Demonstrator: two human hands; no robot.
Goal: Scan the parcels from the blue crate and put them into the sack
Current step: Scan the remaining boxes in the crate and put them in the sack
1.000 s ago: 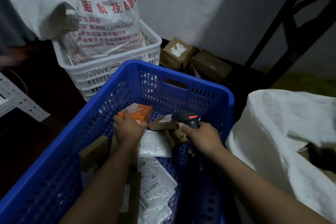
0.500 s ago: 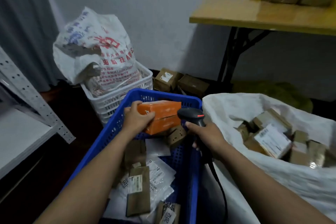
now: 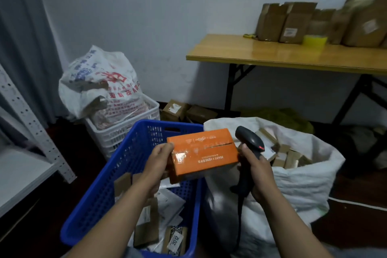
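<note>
In the head view, the left hand (image 3: 159, 165) has its fingers (image 3: 167, 147) clamped on the left end of a taped orange cardboard box (image 3: 204, 153), held above the far right corner of the blue plastic lattice crate (image 3: 100, 184), just beside the open white woven sack (image 3: 303, 184). The right hand (image 3: 254, 165) is wrapped round a black handheld barcode scanner (image 3: 250, 139). No shipping label shows on the upturned face, so the box probably needs turning until its barcode squarely meets the scanner window. Half a second ago the box sat lower over the crate; it is now raised and rotated.
</note>
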